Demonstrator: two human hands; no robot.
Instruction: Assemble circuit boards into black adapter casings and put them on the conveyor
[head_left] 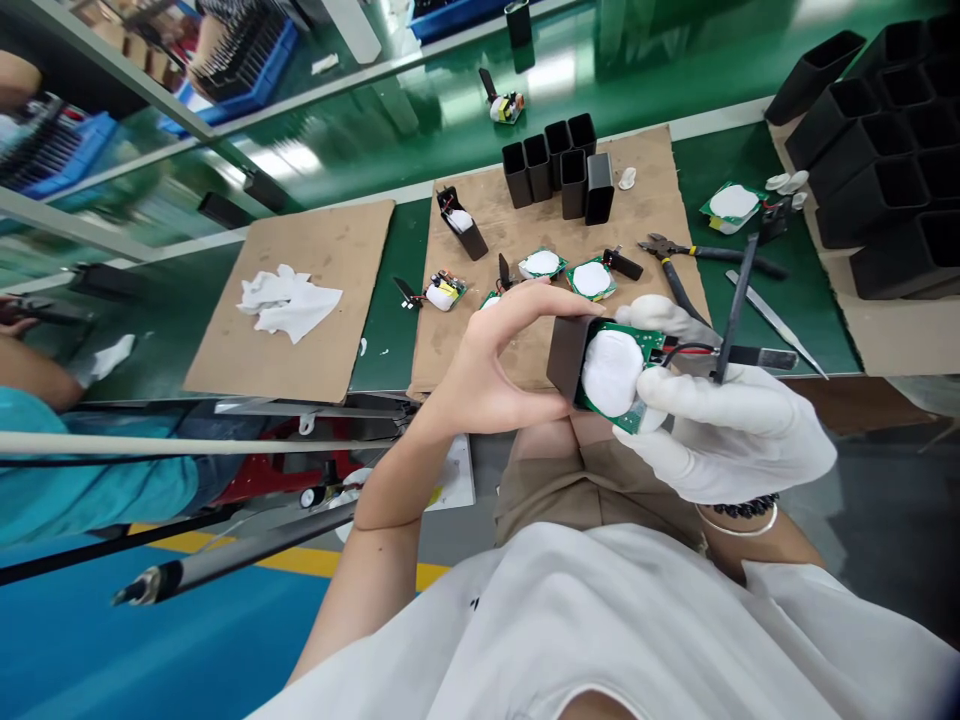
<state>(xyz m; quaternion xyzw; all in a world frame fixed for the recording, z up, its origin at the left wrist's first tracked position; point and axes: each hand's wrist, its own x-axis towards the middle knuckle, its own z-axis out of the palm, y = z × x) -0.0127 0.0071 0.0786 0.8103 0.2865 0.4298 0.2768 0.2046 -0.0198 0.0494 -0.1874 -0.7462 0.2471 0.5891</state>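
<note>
My bare left hand [499, 365] grips a black rectangular housing [568, 358] between thumb and fingers, its opening facing right. In my white-gloved right hand [720, 425] is a green circuit board [634, 345] with a round white pad [613, 373] on it. The board's left edge sits at the mouth of the housing, partly inside. Red and black wires and a black antenna-like strip [739, 310] stick out from the board above my right fingers. Just beyond my hands, more circuit boards [591, 278] with white pads lie on a cardboard sheet [487, 330].
Several upright black housings [574, 180] stand at the back of the cardboard. Cutting pliers [667, 255] and tweezers [780, 325] lie to the right, near a stack of housings [885, 150]. A white cloth [289, 300] rests on the left cardboard. Another person's arm shows far left.
</note>
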